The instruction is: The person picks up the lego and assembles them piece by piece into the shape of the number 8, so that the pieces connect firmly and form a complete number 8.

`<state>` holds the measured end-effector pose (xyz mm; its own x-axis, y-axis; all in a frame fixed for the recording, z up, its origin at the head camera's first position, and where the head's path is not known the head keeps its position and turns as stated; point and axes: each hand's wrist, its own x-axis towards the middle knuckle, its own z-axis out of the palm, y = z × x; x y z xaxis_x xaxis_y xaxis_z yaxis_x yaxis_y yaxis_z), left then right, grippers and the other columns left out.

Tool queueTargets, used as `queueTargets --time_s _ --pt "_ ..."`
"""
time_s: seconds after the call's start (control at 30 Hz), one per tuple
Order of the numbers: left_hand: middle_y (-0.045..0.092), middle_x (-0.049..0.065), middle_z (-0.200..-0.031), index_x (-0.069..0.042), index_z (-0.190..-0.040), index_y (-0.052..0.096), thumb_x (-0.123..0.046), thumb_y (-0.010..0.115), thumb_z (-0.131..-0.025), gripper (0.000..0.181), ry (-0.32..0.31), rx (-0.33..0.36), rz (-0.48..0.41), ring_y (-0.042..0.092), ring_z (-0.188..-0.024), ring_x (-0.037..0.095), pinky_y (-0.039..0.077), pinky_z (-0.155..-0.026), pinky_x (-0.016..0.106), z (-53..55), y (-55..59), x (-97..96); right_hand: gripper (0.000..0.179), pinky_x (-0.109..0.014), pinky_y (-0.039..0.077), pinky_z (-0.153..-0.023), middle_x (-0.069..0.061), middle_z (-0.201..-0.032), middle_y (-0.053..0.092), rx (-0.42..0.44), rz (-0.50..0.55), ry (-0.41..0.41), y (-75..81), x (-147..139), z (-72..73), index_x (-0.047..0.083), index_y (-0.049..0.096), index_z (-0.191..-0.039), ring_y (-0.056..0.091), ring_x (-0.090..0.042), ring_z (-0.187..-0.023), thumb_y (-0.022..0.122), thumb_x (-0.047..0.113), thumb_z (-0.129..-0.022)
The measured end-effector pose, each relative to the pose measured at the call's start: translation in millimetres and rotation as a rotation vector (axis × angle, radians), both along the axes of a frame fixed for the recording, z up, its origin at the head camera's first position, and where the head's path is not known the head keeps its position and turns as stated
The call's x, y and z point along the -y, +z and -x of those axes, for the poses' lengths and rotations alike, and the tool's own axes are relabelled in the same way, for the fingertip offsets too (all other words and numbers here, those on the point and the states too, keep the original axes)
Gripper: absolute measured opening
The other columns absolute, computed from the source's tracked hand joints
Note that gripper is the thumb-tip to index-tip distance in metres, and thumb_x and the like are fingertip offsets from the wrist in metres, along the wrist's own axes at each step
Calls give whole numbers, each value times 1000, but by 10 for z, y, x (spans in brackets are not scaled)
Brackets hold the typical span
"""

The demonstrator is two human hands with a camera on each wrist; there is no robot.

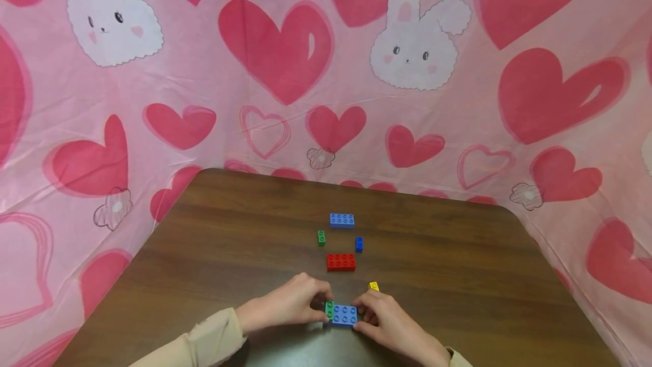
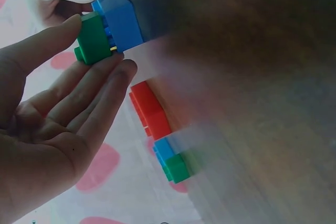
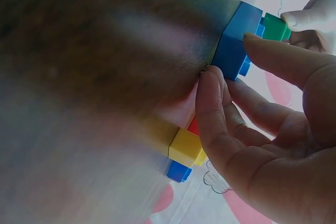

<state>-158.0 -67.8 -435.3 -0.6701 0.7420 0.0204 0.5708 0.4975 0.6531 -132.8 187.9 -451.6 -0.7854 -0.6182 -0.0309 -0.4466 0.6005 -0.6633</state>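
Note:
Near the front of the table, a light blue toy building brick (image 1: 345,315) with two rows of studs lies lengthwise between both hands. My left hand (image 1: 290,302) pinches a small green brick (image 2: 94,39) between thumb and fingers, over the left end of the blue brick. A narrow gap with studs shows between the two in the left wrist view, so whether they are fully joined I cannot tell. My right hand (image 1: 389,321) holds the blue brick's right end between thumb and fingertips. Just beyond the right hand is a small yellow brick (image 1: 374,286), partly hidden in the head view.
Farther back lie a red brick (image 1: 340,262), a small green brick (image 1: 321,238), a small dark blue brick (image 1: 359,244) and another light blue brick (image 1: 342,220). The brown wooden table (image 1: 244,214) ends at a pink heart-printed cloth (image 1: 275,146) behind and at both sides.

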Motion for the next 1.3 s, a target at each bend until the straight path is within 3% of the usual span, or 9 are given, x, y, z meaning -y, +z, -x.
queueTargets --time_s 0.4,0.67,0.87,1.3 --pt "77 -2 -90 -11 -97 75 -18 84 -78 21 39 58 22 64 -76 -2 50 -68 13 35 46 -28 26 -16 51 -63 -2 -94 64 -37 -3 16 17 2 -4 5 67 -108 54 7 -74 75 20 -88" --pt "76 -3 -88 -11 -93 74 -17 85 -78 20 68 84 -27 65 -76 -2 50 -69 13 12 2 -17 26 -15 50 -63 -2 -94 64 -16 -12 5 30 8 3 6 68 -108 53 8 -74 75 21 -88" --pt "77 -2 -88 -10 -94 74 -17 85 -77 21 66 67 -35 64 -76 -3 50 -68 12 7 -18 -17 26 -16 51 -63 -2 -93 65 -43 -8 17 19 4 -2 5 68 -107 54 7 -74 76 20 -88" --pt "76 -2 -91 -9 -99 74 -18 83 -80 23 63 143 -13 63 -78 -2 51 -70 13 26 -8 -8 27 -16 51 -64 -2 -95 65 1 -21 12 22 0 17 5 68 -110 54 8 -75 74 21 -89"
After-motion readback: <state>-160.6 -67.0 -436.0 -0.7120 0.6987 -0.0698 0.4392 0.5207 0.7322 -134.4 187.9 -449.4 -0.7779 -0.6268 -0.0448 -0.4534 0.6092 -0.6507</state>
